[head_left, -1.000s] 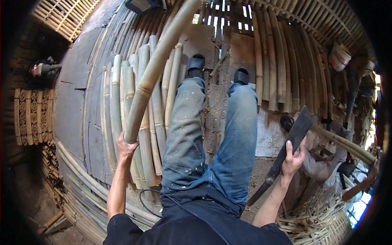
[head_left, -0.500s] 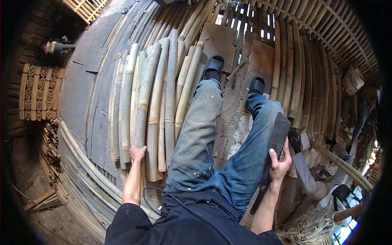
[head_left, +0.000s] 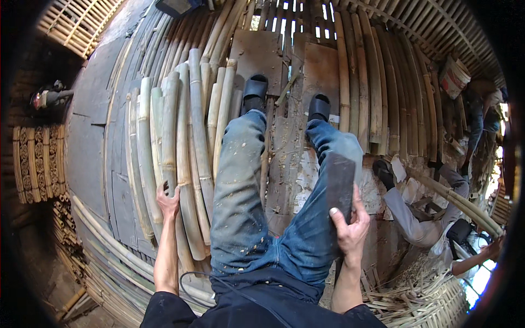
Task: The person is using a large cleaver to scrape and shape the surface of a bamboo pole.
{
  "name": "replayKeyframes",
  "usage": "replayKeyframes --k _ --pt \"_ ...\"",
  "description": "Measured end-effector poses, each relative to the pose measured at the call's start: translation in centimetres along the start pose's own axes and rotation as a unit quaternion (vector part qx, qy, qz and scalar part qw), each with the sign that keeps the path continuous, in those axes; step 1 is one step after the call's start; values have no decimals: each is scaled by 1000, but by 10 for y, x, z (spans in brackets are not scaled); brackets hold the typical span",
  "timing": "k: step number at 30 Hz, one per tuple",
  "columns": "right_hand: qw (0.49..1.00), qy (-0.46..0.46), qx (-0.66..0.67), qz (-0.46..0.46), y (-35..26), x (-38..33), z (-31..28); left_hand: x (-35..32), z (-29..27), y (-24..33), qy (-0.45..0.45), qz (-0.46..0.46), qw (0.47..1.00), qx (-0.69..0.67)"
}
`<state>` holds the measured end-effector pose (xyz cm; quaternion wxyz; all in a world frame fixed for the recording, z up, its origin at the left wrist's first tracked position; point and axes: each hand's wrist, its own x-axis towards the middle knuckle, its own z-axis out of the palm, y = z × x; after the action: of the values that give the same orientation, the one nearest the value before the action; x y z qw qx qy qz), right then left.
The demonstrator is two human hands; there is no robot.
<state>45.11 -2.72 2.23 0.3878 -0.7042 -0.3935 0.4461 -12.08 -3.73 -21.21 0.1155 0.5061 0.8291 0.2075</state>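
Note:
My left hand [head_left: 168,203] is at the near end of a pale green-grey bamboo pole [head_left: 169,131], its thumb and fingers spread apart around that end. Whether they touch the pole I cannot tell. The pole lies among several other bamboo poles side by side, left of my legs. In my right hand [head_left: 353,229] is a long, dark, flat blade-like slab [head_left: 340,183], held along my right thigh. My thumb lies on its face and my fingers are round its right edge. Its lower part is partly hidden by the hand and forearm.
More bamboo poles [head_left: 377,82] line the far right. Long split strips [head_left: 109,240] curve at the lower left, near bundled bamboo [head_left: 38,164]. At right, another person's bent leg [head_left: 407,218] is beside a bamboo pole [head_left: 454,199]. Shavings [head_left: 421,295] are heaped at lower right.
The whole view has shifted, moving the poles and my legs left in the picture. My left thumb and fingers have spread at the pole's end. The dark slab now stands more upright in view.

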Motion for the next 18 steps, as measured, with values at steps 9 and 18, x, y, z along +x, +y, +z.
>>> replayKeyframes --k 9,18 --pt "982 -56 -170 66 7 43 -8 174 61 336 -237 262 923 -151" --pt "983 101 -148 24 43 44 -30 183 385 582 -533 363 762 -53"
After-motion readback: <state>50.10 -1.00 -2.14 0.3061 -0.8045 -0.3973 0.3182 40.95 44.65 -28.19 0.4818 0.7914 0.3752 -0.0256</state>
